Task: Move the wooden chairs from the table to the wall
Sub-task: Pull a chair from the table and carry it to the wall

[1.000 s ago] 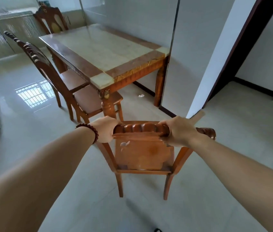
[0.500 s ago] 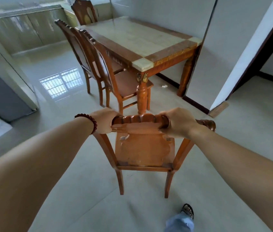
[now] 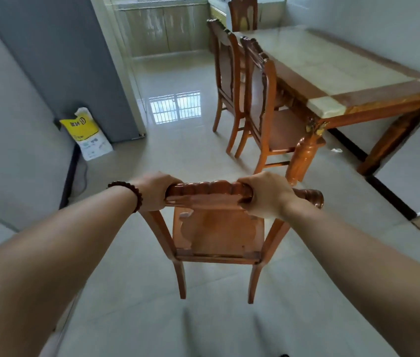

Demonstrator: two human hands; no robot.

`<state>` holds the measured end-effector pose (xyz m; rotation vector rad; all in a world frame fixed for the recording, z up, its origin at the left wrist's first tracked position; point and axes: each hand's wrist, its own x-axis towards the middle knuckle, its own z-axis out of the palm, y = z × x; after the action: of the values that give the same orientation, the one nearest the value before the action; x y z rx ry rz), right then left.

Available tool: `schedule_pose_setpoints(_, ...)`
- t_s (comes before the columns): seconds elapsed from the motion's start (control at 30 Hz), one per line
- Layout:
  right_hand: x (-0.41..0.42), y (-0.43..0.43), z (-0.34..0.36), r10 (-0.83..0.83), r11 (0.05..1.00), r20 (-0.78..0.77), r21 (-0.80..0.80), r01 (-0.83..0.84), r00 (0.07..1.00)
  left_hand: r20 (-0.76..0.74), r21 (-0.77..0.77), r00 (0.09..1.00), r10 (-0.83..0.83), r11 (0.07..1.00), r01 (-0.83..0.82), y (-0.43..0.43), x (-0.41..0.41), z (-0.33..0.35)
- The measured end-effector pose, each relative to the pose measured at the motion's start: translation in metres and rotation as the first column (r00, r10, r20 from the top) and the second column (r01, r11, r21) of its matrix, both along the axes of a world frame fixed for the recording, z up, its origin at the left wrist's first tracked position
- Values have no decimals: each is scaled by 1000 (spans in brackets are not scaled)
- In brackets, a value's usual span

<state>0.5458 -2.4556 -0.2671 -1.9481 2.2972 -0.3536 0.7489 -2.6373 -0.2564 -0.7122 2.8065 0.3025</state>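
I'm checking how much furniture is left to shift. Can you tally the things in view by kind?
Wooden chairs: 4 (held chair, near chair, second chair, far chair)
Tables: 1 (table)
Sacks: 1 (yellow and white sack)
Total: 6

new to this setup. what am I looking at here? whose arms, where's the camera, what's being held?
There is no robot: a person wears one wide-angle camera on the head, looking forward and down, so the two bare forearms are their own. The left hand, with a dark bead bracelet at the wrist, and the right hand both grip the carved top rail of a brown wooden chair. To the right stands a marble-topped wooden table, nothing visible on top, with more wooden chairs tucked beside it. A yellow-and-white sack leans by the grey wall on the left.
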Motion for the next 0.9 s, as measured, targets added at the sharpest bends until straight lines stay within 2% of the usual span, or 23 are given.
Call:
schedule_pose_setpoints(0.13,39,-50,-3,122,993,-4,5,-122,993,2,0,993,122,993,-122,-24,59,-2)
schedule_pose_setpoints(0.4,90,-132,-7,259,964,1,-54,-259,966,-15,-10,971,239,971,-239,-80,128,-5)
schedule_pose_setpoints(0.57,91,-176,-2,260,964,7,-67,-259,965,-36,21,963,266,964,-265,-119,132,2)
schedule_pose_setpoints(0.9,68,-241,28,196,978,-8,-64,-196,981,-46,5,974,220,975,-220,-189,106,29)
